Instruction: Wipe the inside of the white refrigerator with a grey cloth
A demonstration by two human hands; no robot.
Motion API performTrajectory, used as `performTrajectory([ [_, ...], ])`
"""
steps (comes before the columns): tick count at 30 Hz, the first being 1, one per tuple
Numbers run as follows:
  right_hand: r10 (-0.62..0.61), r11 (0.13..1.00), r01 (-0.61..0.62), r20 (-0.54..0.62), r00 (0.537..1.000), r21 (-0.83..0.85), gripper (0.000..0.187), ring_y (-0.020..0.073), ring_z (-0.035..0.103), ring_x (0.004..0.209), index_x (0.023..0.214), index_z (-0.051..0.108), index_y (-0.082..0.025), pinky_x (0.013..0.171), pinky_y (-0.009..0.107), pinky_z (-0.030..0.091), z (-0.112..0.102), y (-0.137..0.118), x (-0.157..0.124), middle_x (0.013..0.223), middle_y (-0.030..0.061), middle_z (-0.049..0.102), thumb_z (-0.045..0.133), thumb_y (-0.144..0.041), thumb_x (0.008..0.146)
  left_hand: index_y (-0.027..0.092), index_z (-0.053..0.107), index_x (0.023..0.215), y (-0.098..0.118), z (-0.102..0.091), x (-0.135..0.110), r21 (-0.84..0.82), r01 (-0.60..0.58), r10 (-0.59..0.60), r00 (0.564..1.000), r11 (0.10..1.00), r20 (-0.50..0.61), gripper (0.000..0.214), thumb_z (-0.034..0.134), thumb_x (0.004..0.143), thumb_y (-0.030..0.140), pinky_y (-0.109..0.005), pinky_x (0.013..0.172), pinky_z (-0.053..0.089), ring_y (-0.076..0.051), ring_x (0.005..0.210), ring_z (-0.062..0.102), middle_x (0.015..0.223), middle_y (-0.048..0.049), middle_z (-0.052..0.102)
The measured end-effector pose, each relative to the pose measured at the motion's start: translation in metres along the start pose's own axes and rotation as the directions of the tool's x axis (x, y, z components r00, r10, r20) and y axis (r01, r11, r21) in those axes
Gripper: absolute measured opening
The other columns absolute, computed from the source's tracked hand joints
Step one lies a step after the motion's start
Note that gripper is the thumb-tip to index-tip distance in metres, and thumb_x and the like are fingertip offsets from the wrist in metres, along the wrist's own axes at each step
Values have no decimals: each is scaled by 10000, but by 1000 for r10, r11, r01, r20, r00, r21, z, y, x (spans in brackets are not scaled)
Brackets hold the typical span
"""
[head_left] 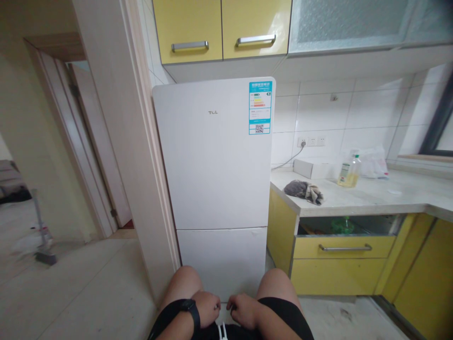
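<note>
My left hand [208,308], with a dark watch [191,311] on the wrist, rests between my thighs at the bottom of the head view. Its fingers are loosely curled in, and nothing shows in them. Just to its right, my right hand [244,310] is curled the same way, also with nothing visible in its grip. A small gap separates the two hands. A white drawstring [222,331] hangs below that gap, against dark shorts [286,316]. Directly ahead stands a white two-door refrigerator [215,170], both doors closed, with an energy label [260,107] at its upper right.
Yellow wall cabinets [191,28] hang above the refrigerator. At right, a white counter [375,200] bears a crumpled cloth [304,190], a bottle of yellow liquid [349,172] and a white box [311,169]. Below is a yellow drawer [343,246]. A door frame [148,141] borders the left.
</note>
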State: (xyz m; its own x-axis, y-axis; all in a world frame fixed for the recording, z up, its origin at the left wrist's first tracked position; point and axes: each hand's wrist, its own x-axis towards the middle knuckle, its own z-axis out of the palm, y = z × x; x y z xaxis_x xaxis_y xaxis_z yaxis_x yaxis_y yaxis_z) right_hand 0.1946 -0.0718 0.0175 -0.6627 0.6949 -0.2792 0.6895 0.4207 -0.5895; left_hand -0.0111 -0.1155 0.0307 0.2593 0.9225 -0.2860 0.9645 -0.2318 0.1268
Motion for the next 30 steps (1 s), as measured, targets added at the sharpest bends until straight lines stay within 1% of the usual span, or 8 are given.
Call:
performTrajectory([
  [5,6,1000,-6,8,1000,-3,517,258,730,1073,1216,731,-218,943,361,534,-1,-2,-1,1106,109,784,535,-196,737,336,770,1161,-1,0,1,-3,-8,8,1000,1000,-2,406,465,894,317,-462,1014,528,-292,1134,722,1148,-62,796],
  [12,1,1000,-1,12,1000,-6,525,257,729,1080,1229,723,-204,944,356,536,-2,-3,-1,1132,122,778,534,-181,740,338,771,1162,-3,3,3,-11,1,-1,1000,1000,6,398,477,894,317,-434,985,548,-281,1122,729,1144,-55,799],
  [22,4,1000,-4,1,1000,3,515,262,730,1059,1206,733,-208,925,358,531,-4,-5,-3,1090,116,786,536,-180,731,335,764,1172,-6,3,3,-23,-10,10,1000,1000,6,403,458,909,329,-437,995,540,-286,1139,721,1164,-60,792],
  [26,8,999,-8,-7,1000,36,518,262,735,1020,1203,734,-200,890,349,531,-3,-4,-3,1081,122,786,536,-180,725,329,759,1184,-5,5,2,-26,-10,11,1000,1000,18,402,454,923,320,-455,1007,531,-297,1144,716,1174,-68,787],
  [30,19,997,-17,-23,1000,82,505,240,732,1016,1183,741,-229,867,315,525,-3,-5,-5,1087,89,789,544,-182,720,331,749,1186,2,6,2,-27,-2,3,999,1000,42,369,463,956,291,-500,1046,500,-300,1167,700,1184,-64,779],
])
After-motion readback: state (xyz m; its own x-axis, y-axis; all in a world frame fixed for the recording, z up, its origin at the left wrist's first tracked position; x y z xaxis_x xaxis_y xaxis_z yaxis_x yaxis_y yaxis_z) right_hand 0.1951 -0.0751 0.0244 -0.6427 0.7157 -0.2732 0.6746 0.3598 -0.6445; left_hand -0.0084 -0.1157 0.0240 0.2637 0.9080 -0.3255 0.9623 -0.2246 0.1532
